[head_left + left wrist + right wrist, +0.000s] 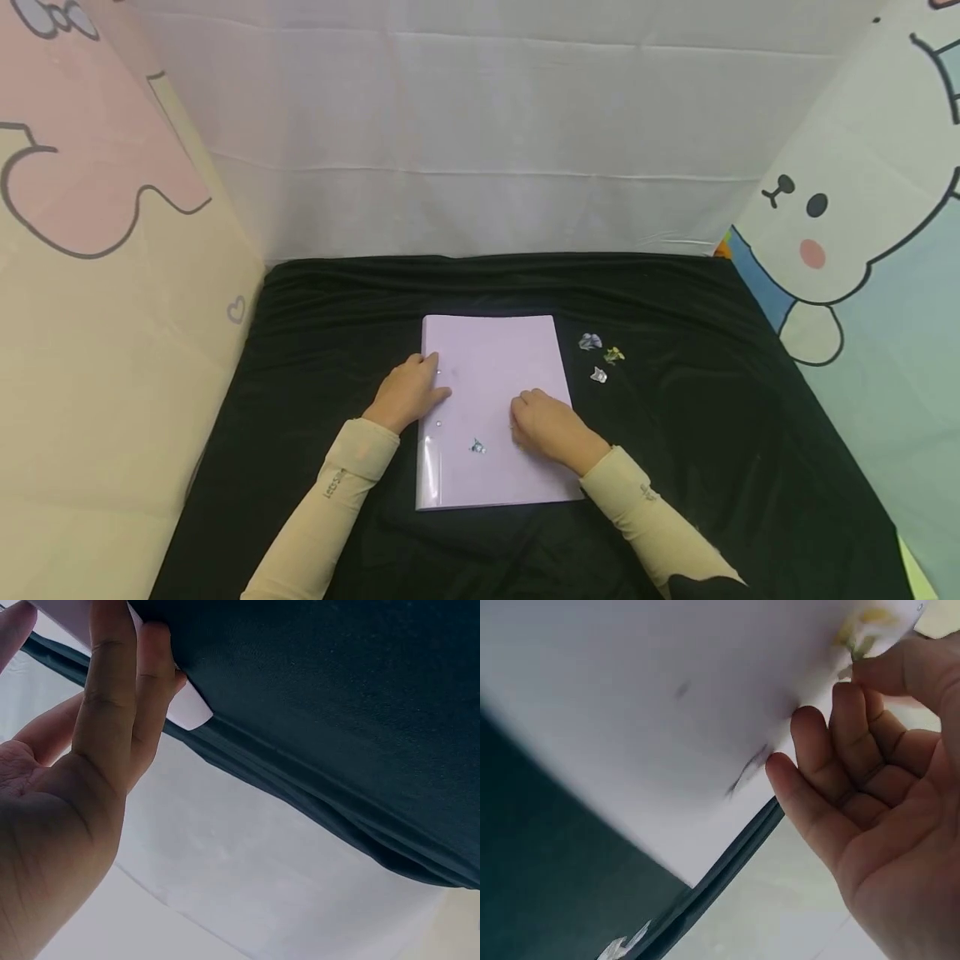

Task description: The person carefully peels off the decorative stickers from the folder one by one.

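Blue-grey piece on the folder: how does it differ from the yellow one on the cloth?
Colour: the blue-grey piece is bluish, while the yellow piece is yellowish.
Place: the blue-grey piece lies on the lilac folder; the yellow piece lies on the black cloth, right of the folder.
Neighbours: the yellow piece sits close to two greyish pieces; the blue-grey piece lies well apart from them.
Shared: both are small, with irregular outlines.

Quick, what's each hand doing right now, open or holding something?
Left hand: open, resting at the left edge of the lilac folder.
Right hand: closed, seemingly pinching a small yellow-green piece.
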Available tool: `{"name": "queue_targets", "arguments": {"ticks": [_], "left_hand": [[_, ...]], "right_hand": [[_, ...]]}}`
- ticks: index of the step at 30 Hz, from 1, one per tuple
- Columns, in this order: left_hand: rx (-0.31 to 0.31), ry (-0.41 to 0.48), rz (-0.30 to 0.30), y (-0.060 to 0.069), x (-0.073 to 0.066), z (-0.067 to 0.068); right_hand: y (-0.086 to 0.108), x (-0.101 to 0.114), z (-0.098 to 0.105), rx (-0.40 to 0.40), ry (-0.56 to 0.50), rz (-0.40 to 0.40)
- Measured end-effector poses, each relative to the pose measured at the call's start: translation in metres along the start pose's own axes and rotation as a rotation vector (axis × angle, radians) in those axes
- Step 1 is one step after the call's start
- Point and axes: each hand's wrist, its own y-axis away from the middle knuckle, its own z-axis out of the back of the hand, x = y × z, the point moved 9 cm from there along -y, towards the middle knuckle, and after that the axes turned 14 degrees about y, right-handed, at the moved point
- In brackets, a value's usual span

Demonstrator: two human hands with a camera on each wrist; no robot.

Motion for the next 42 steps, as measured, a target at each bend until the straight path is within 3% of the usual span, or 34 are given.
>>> {"name": "queue_targets", "arguments": {"ticks": [3,11,19,25,31,42], "left_hand": [[0.000,0.001,0.005,0.000,0.001,0.000],[0.005,0.008,0.011,-0.001,0.003,-0.001],[0.015,0.011,0.011,-0.001,0.004,-0.001],[0.020,0.017,0.021,-0.001,0.004,0.000],[0.031,0.022,0.024,-0.002,0.005,-0.001],[0.020,0.022,0.023,-0.002,0.007,-0.001]], "right_hand": [[0.003,-0.014,0.001,0.005,-0.017,-0.053],[0.021,-0.063,0.010,-0.072,-0.008,-0.142],[0.058,-0.130,0.000,0.052,-0.019,-0.311],[0.089,-0.166,0.001,0.098,-0.022,-0.387],[0.106,-0.181,-0.002,0.120,-0.015,-0.435],[0.105,-0.180,-0.002,0.107,-0.025,-0.447]]}}
